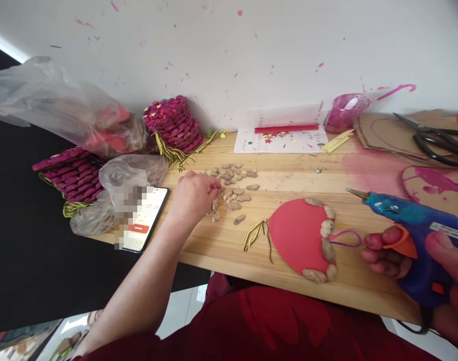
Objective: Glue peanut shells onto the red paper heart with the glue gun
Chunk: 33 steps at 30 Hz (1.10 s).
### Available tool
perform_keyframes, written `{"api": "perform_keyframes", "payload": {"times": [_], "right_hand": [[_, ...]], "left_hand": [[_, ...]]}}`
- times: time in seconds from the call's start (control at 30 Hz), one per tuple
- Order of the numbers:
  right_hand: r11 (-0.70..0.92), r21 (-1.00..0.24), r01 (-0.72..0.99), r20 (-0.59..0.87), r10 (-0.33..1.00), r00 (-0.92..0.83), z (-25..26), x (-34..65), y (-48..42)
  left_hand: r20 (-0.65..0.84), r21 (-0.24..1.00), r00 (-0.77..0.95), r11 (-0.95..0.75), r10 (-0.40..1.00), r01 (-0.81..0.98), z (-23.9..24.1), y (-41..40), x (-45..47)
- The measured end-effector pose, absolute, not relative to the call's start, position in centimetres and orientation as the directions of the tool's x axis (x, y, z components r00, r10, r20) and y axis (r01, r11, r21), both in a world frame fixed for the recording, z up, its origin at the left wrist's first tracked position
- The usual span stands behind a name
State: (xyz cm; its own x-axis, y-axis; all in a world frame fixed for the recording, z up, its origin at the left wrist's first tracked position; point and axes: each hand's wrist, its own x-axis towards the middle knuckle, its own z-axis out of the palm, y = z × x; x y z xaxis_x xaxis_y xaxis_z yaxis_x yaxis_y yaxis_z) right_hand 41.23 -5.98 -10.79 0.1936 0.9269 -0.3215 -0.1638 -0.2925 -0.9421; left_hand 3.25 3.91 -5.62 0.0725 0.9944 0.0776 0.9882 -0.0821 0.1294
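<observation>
My left hand (195, 198) reaches into a loose pile of unshelled peanuts (234, 205). Its fingers are pinched together, and what they hold, if anything, is hidden. On the right, my right hand (439, 260) grips a blue hot glue gun (413, 210) by its handle, a finger on the orange trigger (404, 243). The nozzle points left, above the table. Between my hands lies a red heart-like cutout (298, 235) with peanuts (327, 249) along its right edge. A yellow and brown yarn tassel (256, 234) and a purple loop (347, 238) extend from its opposite ends.
A phone (148, 220) lies left, beside plastic bags (133, 173) and stacked magenta peanut-covered pieces (172, 123). Along the wall are white paper (247, 143) with stars, a red stick (285, 128), a pink-stained cup (344, 113), cardboard (375, 133) and black-handled scissors (435, 145).
</observation>
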Motion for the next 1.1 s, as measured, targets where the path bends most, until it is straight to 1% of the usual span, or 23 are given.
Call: {"api": "perform_keyframes", "payload": {"times": [0.07, 0.13, 0.27, 0.47, 0.53, 0.57, 0.6, 0.63, 0.67, 0.7, 0.73, 0.77, 0.8, 0.83, 0.9, 0.97, 1.0, 1.03, 1.1], "right_hand": [[-0.307, -0.904, -0.299, -0.376, 0.903, 0.210, -10.4, 40.9, -6.2], [-0.291, -0.886, -0.362, -0.382, 0.899, 0.213, -9.9, 40.4, -6.3], [-0.262, -0.892, -0.369, -0.350, 0.916, 0.196, -9.0, 39.3, -6.2], [-0.270, -0.888, -0.373, -0.357, 0.915, 0.189, -8.8, 38.8, -6.2], [-0.278, -0.880, -0.386, -0.370, 0.910, 0.188, -9.0, 39.0, -6.3], [-0.284, -0.876, -0.390, -0.377, 0.908, 0.184, -9.2, 39.1, -6.3], [-0.286, -0.874, -0.392, -0.378, 0.908, 0.181, -9.3, 39.2, -6.3], [-0.280, -0.877, -0.390, -0.370, 0.912, 0.178, -9.4, 39.2, -6.3], [-0.271, -0.883, -0.383, -0.354, 0.920, 0.167, -9.4, 39.2, -6.4], [-0.260, -0.891, -0.373, -0.336, 0.929, 0.155, -9.4, 39.1, -6.5], [-0.247, -0.899, -0.362, -0.315, 0.938, 0.143, -9.4, 39.0, -6.8], [-0.238, -0.907, -0.348, -0.296, 0.947, 0.125, -9.2, 38.7, -7.1], [-0.233, -0.915, -0.330, -0.279, 0.955, 0.101, -9.0, 38.4, -7.5], [-0.224, -0.925, -0.308, -0.257, 0.964, 0.070, -8.7, 38.1, -8.0], [-0.197, -0.949, -0.246, -0.198, 0.980, -0.024, -7.8, 37.4, -9.1], [-0.145, -0.977, -0.155, -0.122, 0.982, -0.148, -6.8, 36.7, -10.1], [-0.093, -0.990, -0.106, -0.069, 0.975, -0.211, -6.3, 36.4, -10.5], [-0.061, -0.996, -0.065, -0.043, 0.967, -0.250, -5.8, 36.1, -10.9], [-0.001, -1.000, -0.023, 0.005, 0.962, -0.273, -5.0, 35.7, -11.6]], "left_hand": [[0.076, 0.102, 0.080, -0.088, 0.994, 0.991, -5.6, 3.9, 3.4], [0.066, 0.071, 0.081, -0.085, 0.995, 0.994, -5.5, 4.0, 3.5], [0.049, 0.043, 0.083, -0.085, 0.995, 0.995, -5.5, 4.0, 3.7], [0.077, 0.062, 0.073, -0.078, 0.994, 0.995, -5.7, 4.1, 3.9], [0.090, 0.099, 0.061, -0.070, 0.994, 0.993, -5.6, 4.1, 3.8], [0.106, 0.155, 0.037, -0.053, 0.994, 0.987, -5.5, 4.0, 3.6], [0.119, 0.255, 0.003, -0.034, 0.993, 0.966, -5.3, 3.9, 3.5], [0.122, 0.405, -0.036, -0.017, 0.992, 0.914, -5.2, 3.6, 3.5], [0.104, 0.589, -0.072, -0.002, 0.992, 0.808, -5.1, 3.3, 3.5], [0.060, 0.769, -0.095, 0.014, 0.994, 0.638, -5.0, 2.8, 3.6], [-0.004, 0.906, -0.093, 0.043, 0.996, 0.421, -4.9, 2.3, 3.8], [-0.077, 0.977, -0.064, 0.088, 0.995, 0.195, -5.0, 1.7, 4.2], [-0.152, 0.988, -0.017, 0.152, 0.988, -0.001, -5.0, 1.1, 4.7], [-0.222, 0.964, 0.044, 0.226, 0.974, -0.143, -5.2, 0.5, 5.3], [-0.316, 0.887, 0.176, 0.356, 0.932, -0.296, -5.5, -0.8, 6.6], [-0.343, 0.828, 0.276, 0.428, 0.898, -0.363, -5.9, -1.8, 8.0], [-0.347, 0.808, 0.310, 0.450, 0.885, -0.380, -6.0, -2.2, 8.5], [-0.351, 0.795, 0.336, 0.467, 0.874, -0.387, -6.2, -2.5, 9.0], [-0.362, 0.781, 0.370, 0.494, 0.856, -0.381, -6.3, -3.0, 9.8]]}}
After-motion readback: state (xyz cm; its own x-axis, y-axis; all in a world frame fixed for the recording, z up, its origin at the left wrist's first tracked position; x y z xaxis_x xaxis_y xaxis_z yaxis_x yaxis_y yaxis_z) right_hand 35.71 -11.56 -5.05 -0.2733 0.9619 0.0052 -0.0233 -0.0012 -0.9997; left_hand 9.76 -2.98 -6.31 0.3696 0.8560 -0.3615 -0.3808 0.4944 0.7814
